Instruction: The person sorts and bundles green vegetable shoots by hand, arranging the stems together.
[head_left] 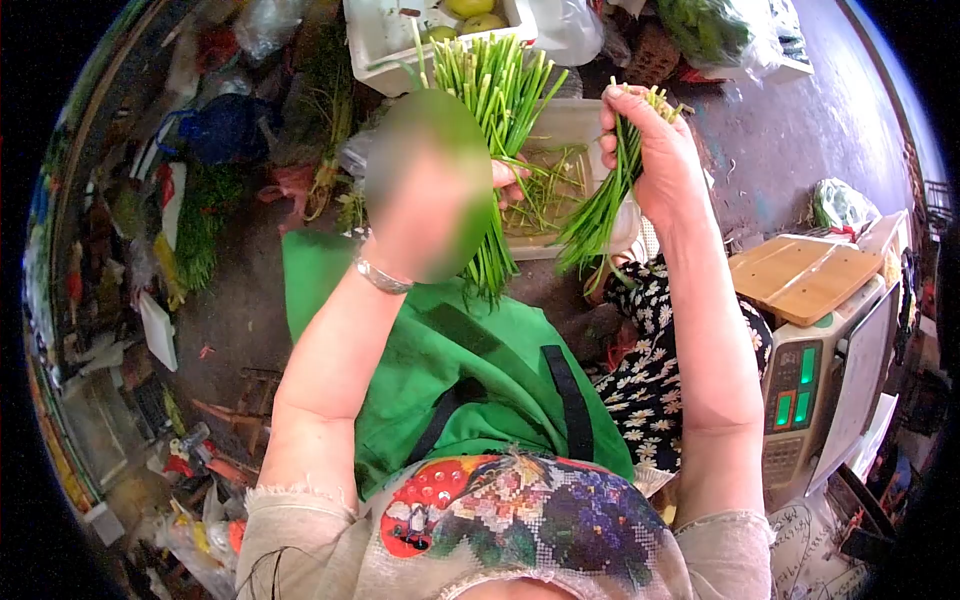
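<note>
Past the green apron [400, 385], the left hand [440, 195], mostly blurred, has its visible fingers curled round the larger bunch of green stalks [492, 85]. The right hand [655, 145] is closed around the smaller bunch [612, 205] near its upper ends, the rest trailing down. Behind them, a pale tray [530, 241] holds loose stalks [560, 182].

No readable text; scale display [806, 365] illegible

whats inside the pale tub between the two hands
Loose green stalks lie in the pale tub. The left bunch, in the left hand, and the right bunch, in the right hand, cover parts of it; anything behind them cannot be seen.
</note>
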